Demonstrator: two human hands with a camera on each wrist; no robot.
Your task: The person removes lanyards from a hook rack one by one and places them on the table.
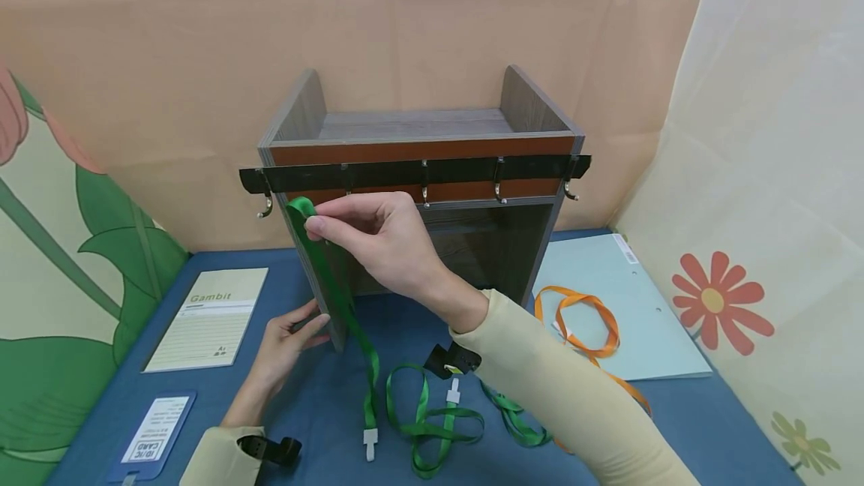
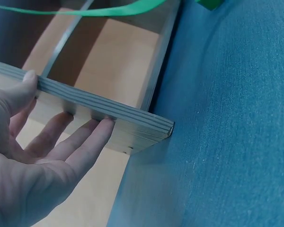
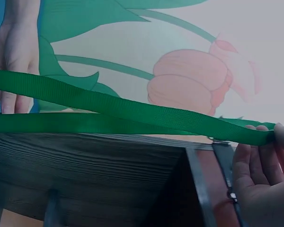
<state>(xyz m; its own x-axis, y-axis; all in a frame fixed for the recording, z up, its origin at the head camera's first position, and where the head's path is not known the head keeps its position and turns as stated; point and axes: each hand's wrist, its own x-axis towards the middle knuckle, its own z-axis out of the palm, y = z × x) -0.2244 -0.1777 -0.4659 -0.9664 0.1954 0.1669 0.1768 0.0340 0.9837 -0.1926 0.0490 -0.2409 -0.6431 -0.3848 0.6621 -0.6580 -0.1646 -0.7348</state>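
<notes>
My right hand [image 1: 394, 238] pinches the looped top of a green lanyard [image 1: 337, 298] between thumb and fingers. It is in front of the black hook rail [image 1: 391, 172], just below and to the right of the leftmost hook [image 1: 265, 206]. The lanyard's two strands hang down to a white clip [image 1: 370, 437] low in the head view. My left hand [image 1: 286, 347] holds the grey wooden shelf [image 1: 547, 246] by the lower front edge of its left side panel. In the left wrist view, the thumb lies over the panel edge [image 2: 104, 101] and the fingertips touch its outer face.
Two more green lanyards [image 1: 432, 433] [image 1: 523, 426] lie on the blue table [image 1: 351, 463]. An orange lanyard [image 1: 607, 328] lies partly on a pale blue folder [image 1: 648, 321] at right. At left are a Gambit notepad [image 1: 209, 321] and a blue ID card holder [image 1: 157, 433].
</notes>
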